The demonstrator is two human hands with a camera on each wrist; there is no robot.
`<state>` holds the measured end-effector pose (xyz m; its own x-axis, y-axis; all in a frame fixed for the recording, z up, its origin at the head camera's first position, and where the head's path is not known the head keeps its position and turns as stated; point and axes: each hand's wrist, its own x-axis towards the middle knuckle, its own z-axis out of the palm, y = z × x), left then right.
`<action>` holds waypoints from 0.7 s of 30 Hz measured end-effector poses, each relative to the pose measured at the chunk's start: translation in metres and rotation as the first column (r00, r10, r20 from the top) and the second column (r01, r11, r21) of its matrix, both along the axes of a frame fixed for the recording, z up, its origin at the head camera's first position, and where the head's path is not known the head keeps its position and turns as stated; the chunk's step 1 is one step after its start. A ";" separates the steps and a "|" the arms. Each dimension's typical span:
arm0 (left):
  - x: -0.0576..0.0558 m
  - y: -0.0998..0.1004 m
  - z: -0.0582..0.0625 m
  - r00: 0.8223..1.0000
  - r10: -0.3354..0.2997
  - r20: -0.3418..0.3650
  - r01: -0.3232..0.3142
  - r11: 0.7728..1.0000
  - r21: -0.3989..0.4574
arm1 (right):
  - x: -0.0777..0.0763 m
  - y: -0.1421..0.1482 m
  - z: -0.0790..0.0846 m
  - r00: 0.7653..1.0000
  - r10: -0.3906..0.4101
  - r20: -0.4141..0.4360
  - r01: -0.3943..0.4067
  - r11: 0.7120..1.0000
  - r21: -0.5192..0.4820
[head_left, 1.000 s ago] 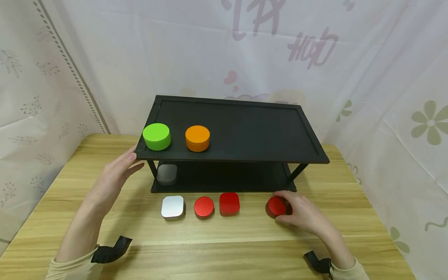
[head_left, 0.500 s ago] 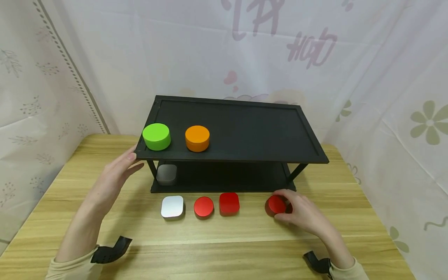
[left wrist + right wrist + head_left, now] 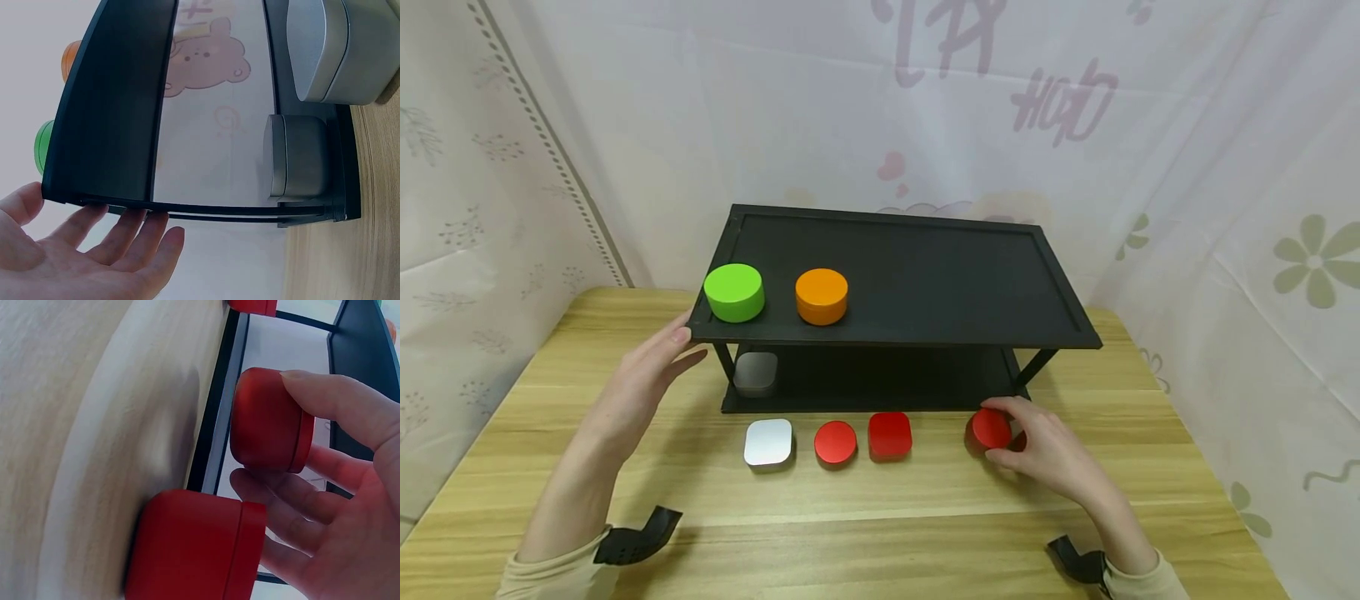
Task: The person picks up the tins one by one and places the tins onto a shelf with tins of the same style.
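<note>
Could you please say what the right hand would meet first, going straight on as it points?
The right hand, gripping a red round tin, would likely meet the black lower shelf; depth is unclear.

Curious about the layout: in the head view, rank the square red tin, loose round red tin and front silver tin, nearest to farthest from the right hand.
1. Square red tin, left of the right hand.
2. Loose round red tin, left of that.
3. Front silver tin, leftmost of these.
</note>
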<state>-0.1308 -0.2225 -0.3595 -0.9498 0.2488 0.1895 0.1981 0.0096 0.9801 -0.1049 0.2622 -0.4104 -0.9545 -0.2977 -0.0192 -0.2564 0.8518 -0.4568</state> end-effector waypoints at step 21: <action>0.000 0.000 0.000 1.000 0.011 0.004 -0.011 1.000 -0.013 | 0.007 -0.008 0.018 0.991 0.036 -0.125 -0.053 0.990 -0.132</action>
